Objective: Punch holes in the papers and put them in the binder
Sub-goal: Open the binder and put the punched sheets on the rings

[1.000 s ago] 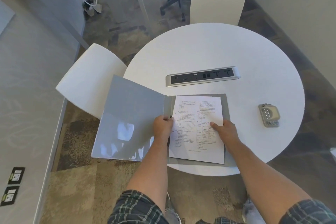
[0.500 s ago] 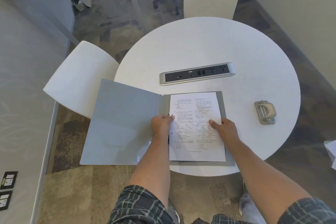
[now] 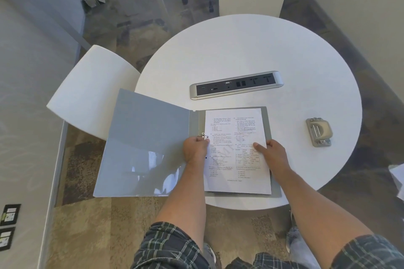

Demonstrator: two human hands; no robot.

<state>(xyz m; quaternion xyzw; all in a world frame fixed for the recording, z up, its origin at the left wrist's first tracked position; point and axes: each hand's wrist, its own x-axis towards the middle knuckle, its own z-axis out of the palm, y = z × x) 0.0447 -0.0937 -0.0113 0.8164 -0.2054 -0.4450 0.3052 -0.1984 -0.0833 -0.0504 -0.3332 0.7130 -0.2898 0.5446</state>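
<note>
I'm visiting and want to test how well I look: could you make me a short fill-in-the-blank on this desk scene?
1. The binder lies ____ on the round table.
2. The hole punch sits to the ____ of the paper.
3. The left hand is at the binder's metal ____.
4. The right hand rests on the ____.

Missing words: open; right; ring; paper

A round white table (image 3: 251,50) carries an open binder (image 3: 144,144), hole punch (image 3: 319,131) and power strip (image 3: 236,85).
</note>
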